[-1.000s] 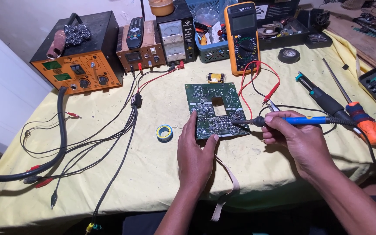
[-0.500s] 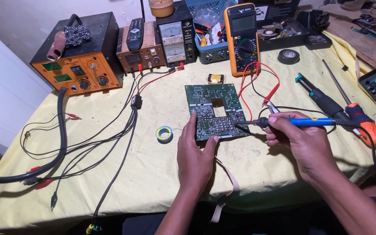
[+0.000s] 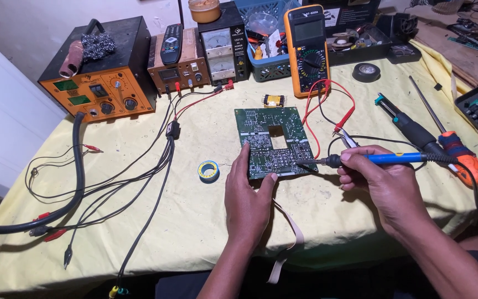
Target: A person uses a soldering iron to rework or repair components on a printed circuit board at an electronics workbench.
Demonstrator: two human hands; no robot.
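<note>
A green circuit board (image 3: 275, 141) lies flat on the yellow cloth in the middle of the table. My left hand (image 3: 247, 196) rests at its near left corner, thumb and fingers pressing on the board's edge. My right hand (image 3: 380, 180) grips a blue-handled soldering iron (image 3: 385, 159) like a pen. Its dark tip touches the board's near right edge. A small solder spool (image 3: 208, 171) sits just left of my left hand.
An orange rework station (image 3: 98, 91), a bench power supply (image 3: 221, 49) and a yellow multimeter (image 3: 307, 50) line the back. Black and red leads (image 3: 150, 166) trail across the left side. A second iron (image 3: 410, 127) and an orange screwdriver (image 3: 460, 155) lie to the right.
Both hands stay in place on the board and the iron. The iron's tip has barely shifted along the board's near right edge.
</note>
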